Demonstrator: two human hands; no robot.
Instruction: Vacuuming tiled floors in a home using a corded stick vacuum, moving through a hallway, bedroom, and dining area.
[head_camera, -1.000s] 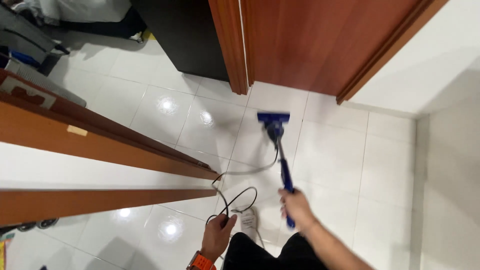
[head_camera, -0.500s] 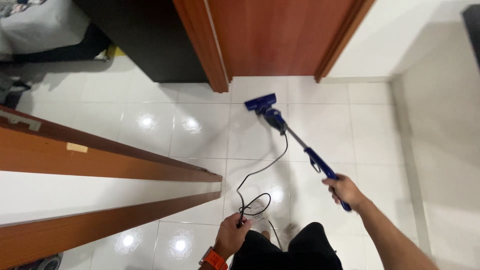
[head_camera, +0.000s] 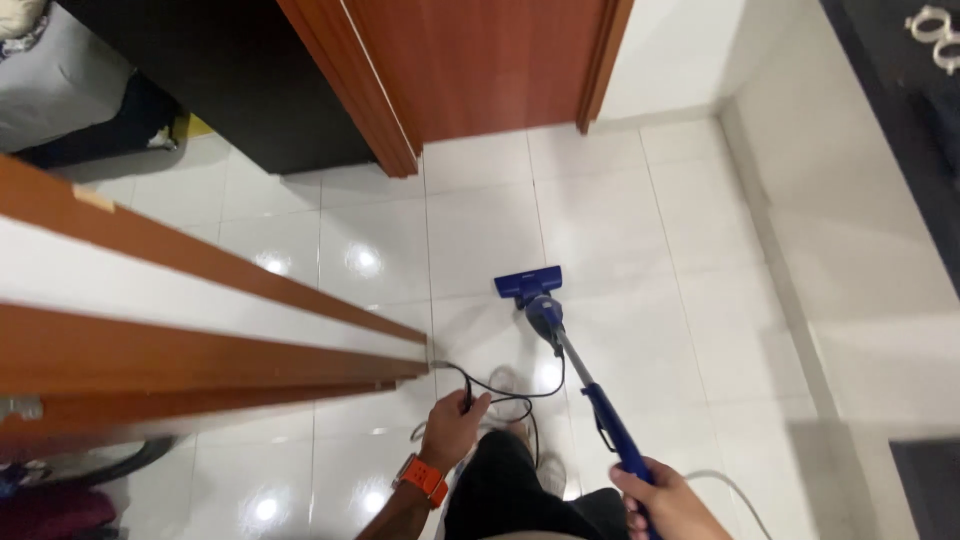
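A person's right hand (head_camera: 665, 505) grips a blue stick vacuum (head_camera: 570, 365), its head on the white tiled floor (head_camera: 620, 230) ahead; left hand (head_camera: 452, 430) fingers close around the black cord (head_camera: 500, 385).

One blue stick vacuum cleaner (head_camera: 560, 350), one black power cord (head_camera: 505, 385), one orange wrist strap (head_camera: 422, 479), two bare hands (head_camera: 452, 430) (left (head_camera: 452, 430), right (head_camera: 668, 502)), and two reddish-brown wooden doors (head_camera: 480, 60) that I can make out.
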